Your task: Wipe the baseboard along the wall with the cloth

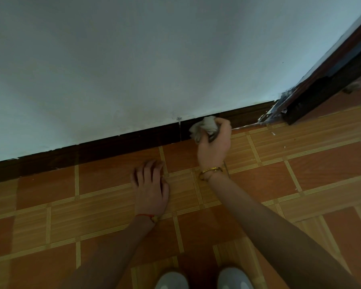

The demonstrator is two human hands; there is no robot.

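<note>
Right hand point(215, 142): grips bunched cloth point(204, 127) against dark baseboard point(113, 146) (seemingly touching).
Left hand point(150, 184): at seven o'clock, fingers spread flat on floor point(300, 174).

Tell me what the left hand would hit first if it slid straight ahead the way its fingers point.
Probably the dark baseboard. The left hand rests on the tiled floor, fingers pointing toward the wall, with only bare tile between.
</note>
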